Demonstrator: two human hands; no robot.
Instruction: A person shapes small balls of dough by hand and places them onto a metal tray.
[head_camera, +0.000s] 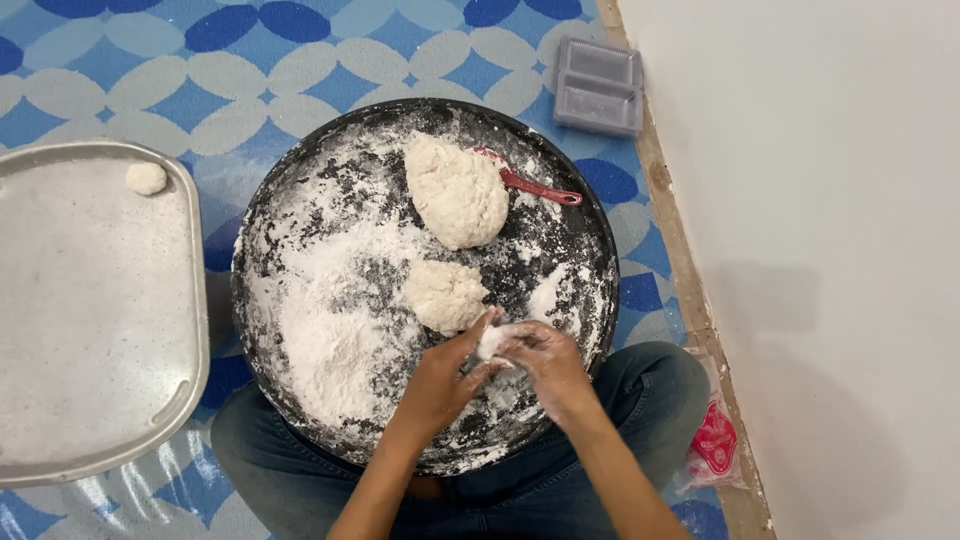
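Observation:
A round black pan (270, 210) dusted with white flour lies over my crossed legs. In it sit a large lump of dough (457, 192) at the back and a smaller lump (443, 296) nearer me. Both hands meet at the pan's near right side. My left hand (440, 378) and my right hand (548, 365) together pinch a small piece of dough (492, 341) between the fingers. Flour coats both hands. A red spatula (535, 187) rests in the pan, partly under the large lump.
A grey metal tray (90, 330) lies to the left on the blue patterned mat, with one small dough ball (146, 178) in its far corner. A grey plastic box (599, 86) sits by the white wall at right. A plastic bag with red print (712, 440) lies beside my right knee.

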